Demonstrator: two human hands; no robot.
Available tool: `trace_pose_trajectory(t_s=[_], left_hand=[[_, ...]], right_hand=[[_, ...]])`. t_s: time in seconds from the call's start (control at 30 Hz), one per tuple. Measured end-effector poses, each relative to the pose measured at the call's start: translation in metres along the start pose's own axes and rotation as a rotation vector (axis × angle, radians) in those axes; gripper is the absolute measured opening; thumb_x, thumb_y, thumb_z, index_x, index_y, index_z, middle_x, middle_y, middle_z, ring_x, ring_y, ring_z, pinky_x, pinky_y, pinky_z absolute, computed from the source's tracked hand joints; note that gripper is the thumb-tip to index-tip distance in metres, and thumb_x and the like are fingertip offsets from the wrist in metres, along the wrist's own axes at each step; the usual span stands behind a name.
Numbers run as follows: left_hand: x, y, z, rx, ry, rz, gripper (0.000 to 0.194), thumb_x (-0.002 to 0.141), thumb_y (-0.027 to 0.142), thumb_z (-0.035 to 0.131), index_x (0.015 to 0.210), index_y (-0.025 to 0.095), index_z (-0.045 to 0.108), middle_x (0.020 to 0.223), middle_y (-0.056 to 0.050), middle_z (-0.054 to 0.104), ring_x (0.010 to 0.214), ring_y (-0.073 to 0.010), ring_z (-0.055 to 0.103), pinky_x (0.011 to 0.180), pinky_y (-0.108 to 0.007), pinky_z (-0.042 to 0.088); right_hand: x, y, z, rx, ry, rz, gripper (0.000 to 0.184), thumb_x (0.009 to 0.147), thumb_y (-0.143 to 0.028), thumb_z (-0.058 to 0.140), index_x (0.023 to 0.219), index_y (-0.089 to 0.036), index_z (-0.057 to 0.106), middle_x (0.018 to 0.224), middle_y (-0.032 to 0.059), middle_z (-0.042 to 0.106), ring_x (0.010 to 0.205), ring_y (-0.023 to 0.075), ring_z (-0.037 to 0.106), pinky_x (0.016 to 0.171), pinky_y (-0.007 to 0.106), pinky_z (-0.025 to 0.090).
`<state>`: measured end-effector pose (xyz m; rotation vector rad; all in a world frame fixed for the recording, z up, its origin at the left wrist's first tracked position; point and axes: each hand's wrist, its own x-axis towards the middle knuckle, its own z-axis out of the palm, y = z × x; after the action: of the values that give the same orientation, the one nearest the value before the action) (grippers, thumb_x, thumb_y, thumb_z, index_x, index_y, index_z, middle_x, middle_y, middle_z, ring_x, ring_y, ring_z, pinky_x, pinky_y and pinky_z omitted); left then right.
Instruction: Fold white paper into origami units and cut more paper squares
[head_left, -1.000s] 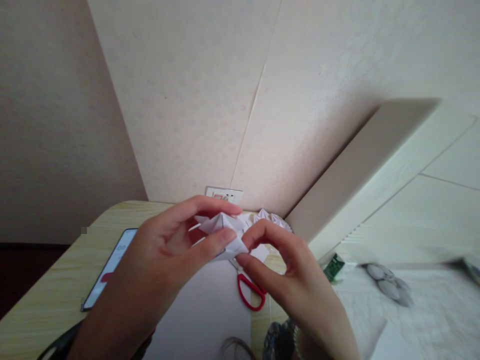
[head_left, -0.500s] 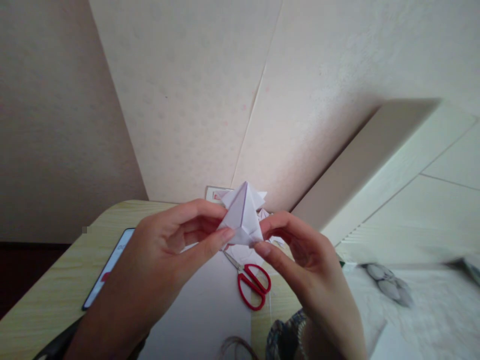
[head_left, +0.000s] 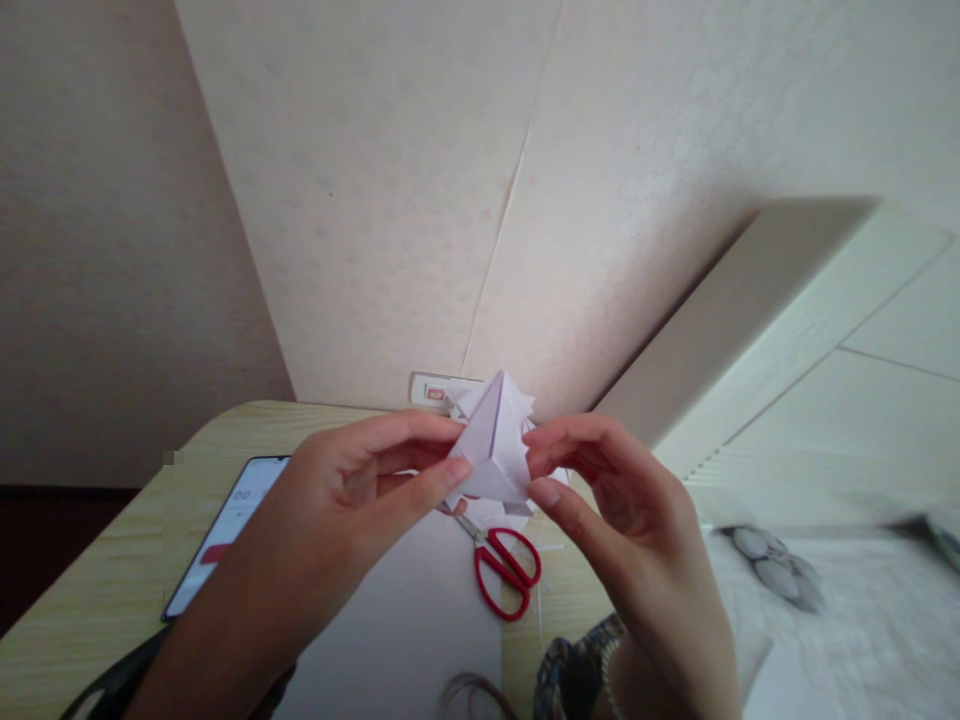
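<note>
A white folded-paper piece (head_left: 491, 450), pointed at the top with a raised centre crease, is held up above the table. My left hand (head_left: 375, 480) pinches its lower left side, thumb in front and fingers behind. At the right edge, my right hand (head_left: 615, 510) has thumb and fingertips on the paper's lower right corner; how firmly they grip is hard to see. Below the paper lie scissors (head_left: 506, 570) with red handles, their blades partly covered by paper.
A phone (head_left: 225, 540) showing a timer lies left, partly behind my left forearm. A white sheet (head_left: 405, 620) covers the wooden table (head_left: 247, 430). Other white paper pieces and a light-coloured strip (head_left: 427, 388) sit at the wall. A thin dark loop (head_left: 476, 685) lies near the front.
The folded paper has shifted slightly right and down and turned a little. My right thumb has slid from the paper's front face out to its edge.
</note>
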<state>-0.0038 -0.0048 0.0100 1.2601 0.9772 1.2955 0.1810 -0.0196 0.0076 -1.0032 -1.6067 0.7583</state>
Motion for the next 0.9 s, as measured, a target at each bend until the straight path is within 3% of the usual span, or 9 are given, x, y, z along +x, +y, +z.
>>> trace_pose_trajectory(t_s=[0.17,0.33,0.43,0.5,0.57,0.67,0.77,0.9], left_hand=[[0.001,0.0,0.002,0.001,0.018,-0.026,0.011,0.066,0.021,0.076,0.075,0.028,0.075,0.07,0.005,0.078,0.068,-0.0174,0.076,0.059,-0.019,0.06],[0.007,-0.013,0.0,0.153,-0.026,-0.027,0.012,0.071,0.034,0.071,0.076,0.023,0.069,0.072,0.002,0.076,0.072,-0.0196,0.075,0.063,-0.025,0.061],[0.012,-0.038,-0.009,0.238,-0.007,-0.065,0.029,0.07,0.044,0.069,0.088,0.021,0.069,0.086,-0.004,0.078,0.076,-0.0224,0.075,0.066,-0.031,0.061],[0.015,-0.061,-0.02,0.32,-0.004,-0.08,0.035,0.071,0.047,0.069,0.094,0.02,0.069,0.098,-0.007,0.078,0.091,-0.0256,0.074,0.079,-0.036,0.06],[0.015,-0.083,-0.033,0.431,0.009,-0.085,0.031,0.074,0.047,0.067,0.09,0.02,0.069,0.098,-0.008,0.077,0.094,-0.027,0.071,0.086,-0.04,0.056],[0.011,-0.109,-0.047,0.611,-0.031,-0.073,0.02,0.079,0.04,0.064,0.082,0.021,0.069,0.089,-0.006,0.075,0.085,-0.026,0.069,0.082,-0.041,0.054],[0.005,-0.125,-0.053,0.747,-0.142,-0.047,0.014,0.081,0.032,0.061,0.078,0.021,0.07,0.084,-0.004,0.073,0.079,-0.0245,0.067,0.077,-0.038,0.051],[0.001,-0.143,-0.057,0.862,-0.252,0.001,0.014,0.084,0.028,0.06,0.081,0.02,0.07,0.085,-0.004,0.07,0.082,-0.0243,0.066,0.079,-0.039,0.05]], right_hand=[[-0.004,-0.002,0.003,-0.146,0.005,-0.066,0.029,0.084,-0.023,0.077,0.108,-0.036,0.067,0.102,-0.0038,0.071,0.097,0.0165,0.062,0.085,0.028,0.05],[0.003,0.009,0.007,-0.096,-0.049,-0.066,0.026,0.086,-0.017,0.073,0.107,-0.03,0.067,0.096,-0.0025,0.072,0.092,0.0159,0.064,0.083,0.029,0.052],[0.009,0.044,0.013,-0.015,-0.103,0.0,0.023,0.085,-0.019,0.072,0.105,-0.027,0.066,0.095,-0.0009,0.073,0.088,0.0159,0.067,0.084,0.03,0.054],[0.008,0.077,0.021,-0.015,-0.154,0.056,0.022,0.084,-0.019,0.071,0.104,-0.025,0.064,0.094,0.0,0.072,0.086,0.0159,0.068,0.083,0.03,0.056],[0.001,0.111,0.033,-0.036,-0.199,0.113,0.018,0.084,-0.019,0.07,0.101,-0.023,0.064,0.09,0.0003,0.071,0.082,0.016,0.068,0.079,0.031,0.057],[-0.013,0.148,0.052,-0.089,-0.287,0.165,0.016,0.087,-0.021,0.071,0.102,-0.019,0.064,0.09,0.0009,0.069,0.078,0.0157,0.067,0.076,0.033,0.058],[-0.022,0.165,0.066,-0.157,-0.366,0.177,0.016,0.089,-0.022,0.071,0.102,-0.016,0.065,0.096,0.002,0.068,0.078,0.0149,0.066,0.075,0.034,0.058],[-0.028,0.17,0.071,-0.249,-0.421,0.164,0.021,0.082,-0.008,0.07,0.099,-0.019,0.063,0.101,0.003,0.063,0.077,0.0136,0.064,0.077,0.032,0.056]])
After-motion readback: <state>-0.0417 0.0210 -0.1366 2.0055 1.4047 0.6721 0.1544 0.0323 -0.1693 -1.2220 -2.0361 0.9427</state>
